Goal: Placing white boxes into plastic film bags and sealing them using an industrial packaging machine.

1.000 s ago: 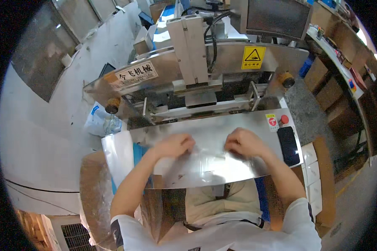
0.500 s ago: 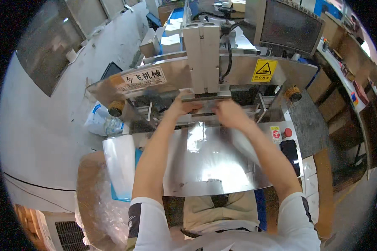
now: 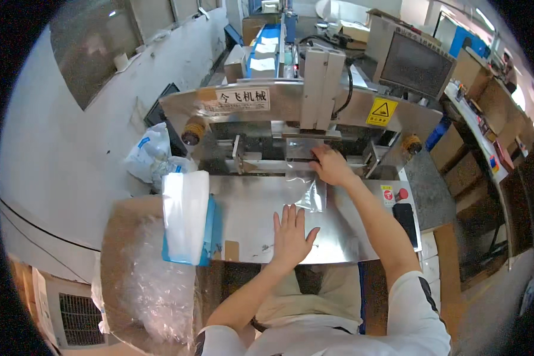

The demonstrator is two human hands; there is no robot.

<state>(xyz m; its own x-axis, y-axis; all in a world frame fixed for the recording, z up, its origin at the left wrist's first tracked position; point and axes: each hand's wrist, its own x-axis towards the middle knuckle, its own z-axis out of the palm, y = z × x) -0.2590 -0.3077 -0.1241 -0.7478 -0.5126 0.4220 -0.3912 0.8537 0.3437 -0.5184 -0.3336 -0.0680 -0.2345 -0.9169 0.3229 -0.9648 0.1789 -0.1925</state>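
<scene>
A clear plastic bag (image 3: 306, 193) hangs from under the machine's press head (image 3: 322, 89) down onto the shiny steel plate (image 3: 249, 207). My right hand (image 3: 336, 168) is at the bag's right edge beside the press slot, fingers curled together on the film. Nearer to me, my left hand (image 3: 292, 240) hovers over or rests on the steel plate below the bag; its fingers are stretched out and hold nothing. Whether it touches the metal I cannot tell.
On the left, a stack of white plastic sleeves (image 3: 185, 216) leans on a blue box (image 3: 215, 228). Below it stands a carton (image 3: 115, 255) of crumpled clear film. A red button (image 3: 403, 194) and a black phone (image 3: 404, 225) are at the plate's right edge. Behind is a monitor (image 3: 418, 64).
My left hand has come down from the press slot toward me and opened. My right hand stays near the slot, and the clear bag now shows across the plate. The whole view has shifted.
</scene>
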